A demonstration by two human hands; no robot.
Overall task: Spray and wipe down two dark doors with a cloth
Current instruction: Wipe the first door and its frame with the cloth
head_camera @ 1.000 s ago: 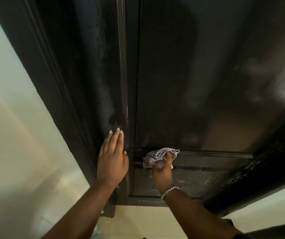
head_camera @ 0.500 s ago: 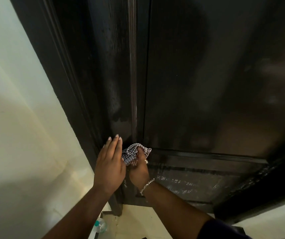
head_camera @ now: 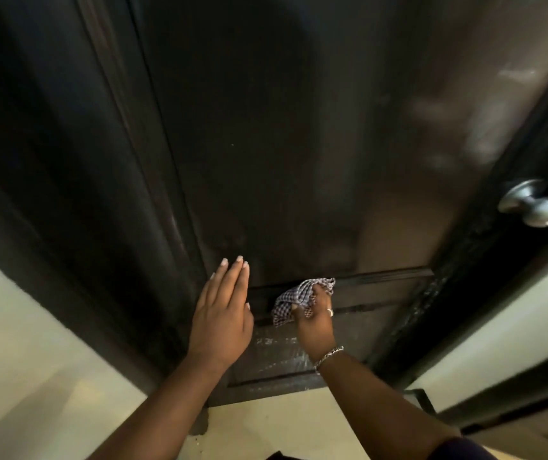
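Wall: a pale wall [head_camera: 17, 327] lies left of the left hand, its lower part in shadow.
Door frame: a dark moulded frame [head_camera: 76, 260] runs between the wall and the left hand; its foot is hidden behind the left forearm.
Left hand: the left hand [head_camera: 222, 313] lies flat on the dark door, fingers straight and pressed together, pointing up the panel, gripping nothing.
Dark door: the dark door [head_camera: 282, 144] fills the view above both hands; its large upper panel is glossy, with blurred pale reflections up and to the right of the right hand.
Cloth: the checked cloth [head_camera: 294, 298] is bunched just right of the left hand, pressed to the horizontal moulding at the top of the lower panel; part of it is tucked under the right hand's fingers.
Right hand: the right hand [head_camera: 315, 322] pinches the cloth with curled fingers; a ring [head_camera: 329, 312] shows on one finger and a chain bracelet [head_camera: 329, 355] sits on the wrist.
Lower panel: the lower panel [head_camera: 349, 340] below and around the right hand shows pale streaks, too blurred to read as wet or dusty.
Door knob: a round metal knob [head_camera: 534, 205] stands well up and right of the right hand, on the door's dark edge.
Floor: pale floor [head_camera: 282, 426] shows between the forearms; a dark shape at the bottom edge is cut off.
Containers: cannot tell of any.
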